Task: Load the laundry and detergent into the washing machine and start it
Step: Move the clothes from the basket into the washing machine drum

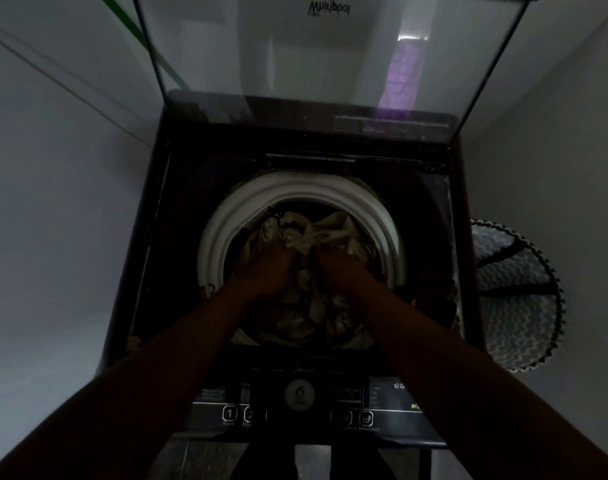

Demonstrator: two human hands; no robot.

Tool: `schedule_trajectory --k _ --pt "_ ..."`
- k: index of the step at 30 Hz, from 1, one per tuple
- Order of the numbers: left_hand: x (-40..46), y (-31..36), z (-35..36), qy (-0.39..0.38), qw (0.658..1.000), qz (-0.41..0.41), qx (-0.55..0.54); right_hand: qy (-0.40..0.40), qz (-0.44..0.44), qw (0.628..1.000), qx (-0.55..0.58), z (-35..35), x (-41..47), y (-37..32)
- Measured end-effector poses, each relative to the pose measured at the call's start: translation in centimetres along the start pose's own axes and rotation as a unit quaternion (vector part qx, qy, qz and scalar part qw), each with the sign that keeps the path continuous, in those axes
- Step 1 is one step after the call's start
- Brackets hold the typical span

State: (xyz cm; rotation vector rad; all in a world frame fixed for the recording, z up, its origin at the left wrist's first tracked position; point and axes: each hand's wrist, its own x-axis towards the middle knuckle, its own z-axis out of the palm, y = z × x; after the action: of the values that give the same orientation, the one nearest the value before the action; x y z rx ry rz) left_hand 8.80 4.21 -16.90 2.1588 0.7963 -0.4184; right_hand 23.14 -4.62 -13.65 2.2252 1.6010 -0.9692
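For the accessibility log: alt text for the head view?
Both hands, left hand and right hand, press into pale laundry inside the drum of an open top-loading washing machine. Its lid stands raised; a patterned basket sits at right.

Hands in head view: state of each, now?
Left hand: on the pale crumpled laundry in the drum; grip cannot be told.
Right hand: same.

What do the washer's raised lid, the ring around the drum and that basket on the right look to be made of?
Lid: likely glass in a dark frame; it reflects a window.
Drum ring: probably smooth white plastic, with a moulded, slightly glossy curve.
Laundry basket: seemingly soft fabric with a zigzag print and dark trim; the picture is too dim to be sure.
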Motion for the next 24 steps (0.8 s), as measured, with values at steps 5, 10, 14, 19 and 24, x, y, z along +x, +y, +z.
schedule_trajectory --k 5,10,14,19,24 --pt "-0.4 1.8 -1.0 0.034 0.998 0.019 -0.055 0.085 0.000 0.996 -0.014 -2.5 -1.9 0.6" --pt "-1.2 5.5 -2.5 0.050 0.997 0.040 -0.046 0.130 0.008 0.977 0.170 -4.6 -4.5 1.4" --pt "-1.4 8.9 -3.2 0.077 0.993 0.073 -0.057 0.168 -0.008 0.967 0.194 -6.0 -6.6 4.2" --pt "0.2 15.6 -3.2 0.158 0.975 0.150 -0.040 0.332 0.067 0.917 0.211 -8.4 -10.3 8.8" --pt "2.3 22.5 -1.9 0.214 0.929 0.302 -0.007 0.433 0.133 0.842 0.293 -9.2 -13.7 15.5"
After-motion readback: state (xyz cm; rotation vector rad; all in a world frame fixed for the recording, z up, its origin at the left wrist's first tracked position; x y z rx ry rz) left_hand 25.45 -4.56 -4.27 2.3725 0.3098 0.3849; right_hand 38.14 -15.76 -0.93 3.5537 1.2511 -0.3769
